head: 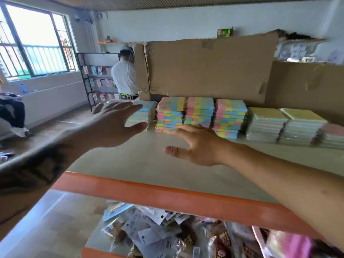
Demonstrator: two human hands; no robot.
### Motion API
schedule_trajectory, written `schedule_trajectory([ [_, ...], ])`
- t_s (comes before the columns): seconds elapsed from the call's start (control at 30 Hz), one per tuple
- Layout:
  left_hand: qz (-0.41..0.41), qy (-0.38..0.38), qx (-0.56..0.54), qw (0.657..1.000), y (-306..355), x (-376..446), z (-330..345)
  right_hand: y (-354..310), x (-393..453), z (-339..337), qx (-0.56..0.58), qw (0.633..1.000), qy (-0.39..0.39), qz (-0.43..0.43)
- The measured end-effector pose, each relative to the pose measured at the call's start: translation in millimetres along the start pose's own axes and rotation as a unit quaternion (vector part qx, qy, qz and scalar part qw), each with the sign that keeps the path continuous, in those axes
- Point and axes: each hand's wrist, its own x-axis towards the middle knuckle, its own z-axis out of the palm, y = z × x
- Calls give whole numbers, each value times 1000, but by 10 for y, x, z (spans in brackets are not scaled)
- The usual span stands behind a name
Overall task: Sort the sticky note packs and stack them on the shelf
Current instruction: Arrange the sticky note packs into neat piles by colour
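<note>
Both hands (115,125) (197,144) spread wide, holding nothing, before flat-stacked sticky note packs (199,114) on shelf (167,200)

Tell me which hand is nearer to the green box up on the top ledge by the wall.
Neither is close, but the right hand looks nearer: it is far below the green box, slightly to its left. The left hand is also far below, much farther left.

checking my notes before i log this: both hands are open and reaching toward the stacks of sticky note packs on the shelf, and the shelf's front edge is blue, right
Not quite. The head view shows the shelf's front edge is orange, not blue. The rest holds: the left hand and right hand are both open, fingers spread, reaching toward the stacks of sticky note packs on the shelf.
</note>
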Motion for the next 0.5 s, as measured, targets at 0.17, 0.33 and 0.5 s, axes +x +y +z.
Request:
schedule_trajectory([
  [0.17,49,-10,-18,999,1138,-614,213,423,-821,-170,-47,998,31,36],
  [0.33,112,-8,-10,994,2319,-1001,221,977,-1967,-276,-65,993,60,76],
  [0.5,155,-24,-45,987,3436,-1273,226,1481,-3107,-329,-63,985,96,127],
])
